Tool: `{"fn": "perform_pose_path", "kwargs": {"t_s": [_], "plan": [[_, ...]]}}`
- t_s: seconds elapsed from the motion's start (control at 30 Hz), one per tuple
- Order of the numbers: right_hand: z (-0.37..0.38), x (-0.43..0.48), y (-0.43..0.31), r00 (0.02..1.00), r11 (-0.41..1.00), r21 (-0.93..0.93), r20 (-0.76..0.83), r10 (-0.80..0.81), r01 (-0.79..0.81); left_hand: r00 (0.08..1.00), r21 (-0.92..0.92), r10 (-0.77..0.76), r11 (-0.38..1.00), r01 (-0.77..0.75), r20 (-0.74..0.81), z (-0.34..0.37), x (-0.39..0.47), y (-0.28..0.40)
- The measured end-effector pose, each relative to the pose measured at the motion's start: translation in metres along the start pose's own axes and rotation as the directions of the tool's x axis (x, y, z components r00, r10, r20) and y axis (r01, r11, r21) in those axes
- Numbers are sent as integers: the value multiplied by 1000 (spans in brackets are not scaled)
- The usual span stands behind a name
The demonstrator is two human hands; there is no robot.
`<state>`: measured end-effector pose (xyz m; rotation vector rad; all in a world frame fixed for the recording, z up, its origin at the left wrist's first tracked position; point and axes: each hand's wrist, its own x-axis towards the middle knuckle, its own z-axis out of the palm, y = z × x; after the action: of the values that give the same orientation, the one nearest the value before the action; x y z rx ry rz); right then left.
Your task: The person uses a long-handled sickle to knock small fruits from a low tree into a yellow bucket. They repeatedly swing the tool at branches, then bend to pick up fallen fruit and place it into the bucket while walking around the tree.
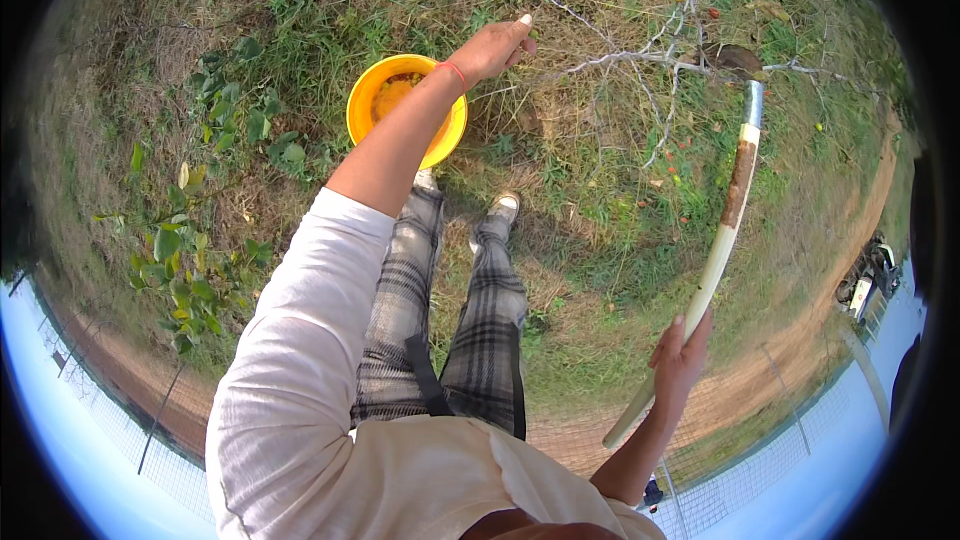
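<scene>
My left hand (495, 49), with a red string at its wrist, reaches out past a yellow bucket (356, 101). Between its thumb and fingers shows a bit of a small yellow-green thing (534, 34), probably a fruit; most of it is hidden. Small reddish and yellowish fruits (405, 80) lie inside the bucket, partly covered by my forearm. My right hand (681, 360) grips the pale wooden handle (720, 251) of a long tool, seemingly a hoe. Its metal ferrule (753, 103) and dark brown head (731, 58) are at the far end, beside a bare grey branch (637, 58).
Small red fruits (713, 13) and a yellow-green one (818, 127) are scattered in the grass. Leafy plants (169, 244) grow at left. A dirt track (847, 240), a vehicle (870, 277) and a wire fence (161, 409) lie farther off. Part of a person (652, 493) shows beyond my right arm.
</scene>
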<state>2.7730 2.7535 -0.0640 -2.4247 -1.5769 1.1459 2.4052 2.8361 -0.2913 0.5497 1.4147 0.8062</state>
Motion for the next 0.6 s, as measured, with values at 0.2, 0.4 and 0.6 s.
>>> {"fn": "perform_pose_path", "kwargs": {"t_s": [0.2, 0.4, 0.6], "plan": [[-2, -1, 1, 1000, 1000, -25, -2, -4, 4, 1000, -85, 25, 996, -26, -15, 5, 4, -3], [-5, 3, 10, 998, 989, -131, -4, -64, 63, 987, -47, 138, 989, -143, -88, 13, 13, -14], [-10, -2, 1, 1000, 994, -108, 21, -21, 23, 977, -98, 162, 979, -176, -137, -6, -15, 16]]}}
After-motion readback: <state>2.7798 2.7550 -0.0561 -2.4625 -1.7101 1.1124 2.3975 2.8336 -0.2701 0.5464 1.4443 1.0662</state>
